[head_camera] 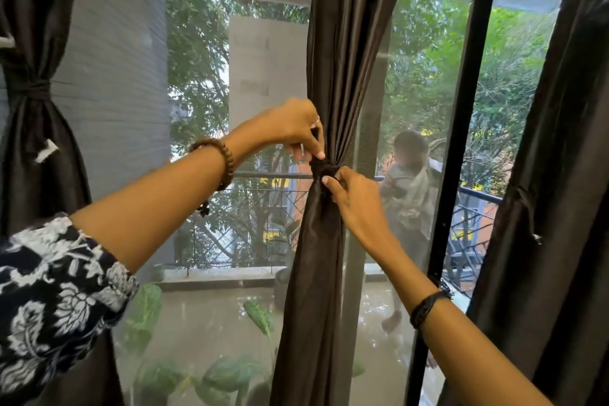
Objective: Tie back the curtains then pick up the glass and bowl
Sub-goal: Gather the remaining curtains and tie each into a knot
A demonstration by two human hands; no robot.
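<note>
A wide glass window point(204, 76) fills the view, trees and a balcony railing point(250, 204) beyond it. Three dark curtains hang before it: the left curtain point(29, 129) and right curtain point(540, 208) are already cinched at the waist, and the middle curtain point(333, 83) is gathered into a narrow bundle. At its waist sits a dark tie point(324, 168) — the left hand point(293, 129) pinches it from above, the right hand point(349, 195) grips it from below (fingers curled into the fabric). Glass and bowl are out of view.
</note>
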